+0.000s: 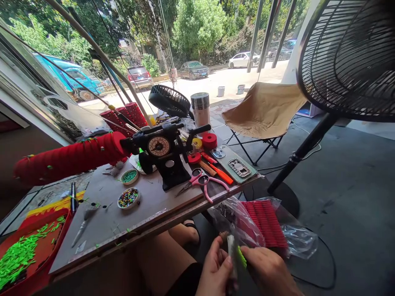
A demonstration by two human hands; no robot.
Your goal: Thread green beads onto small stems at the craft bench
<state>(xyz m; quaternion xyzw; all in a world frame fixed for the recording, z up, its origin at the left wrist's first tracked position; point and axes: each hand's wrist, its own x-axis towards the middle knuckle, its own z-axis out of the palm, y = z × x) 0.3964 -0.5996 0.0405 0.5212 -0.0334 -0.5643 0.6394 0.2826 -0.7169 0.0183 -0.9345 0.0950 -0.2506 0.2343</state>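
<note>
My left hand is closed around a narrow whitish object, held upright below the table's front edge; its kind is unclear. Beside it my right hand is closed, its fingers pinching a small bright yellow-green piece. Blur hides whether the two held things touch. On the table above lie pink-handled pliers and small scissors. A black hand-cranked device with a dial carries a long red foam roll.
Bead dishes and a phone sit on the table. At the left, a red tray holds bright green pieces. Bagged red rolls lie on the floor. A stand fan and a tan folding chair stand at the right.
</note>
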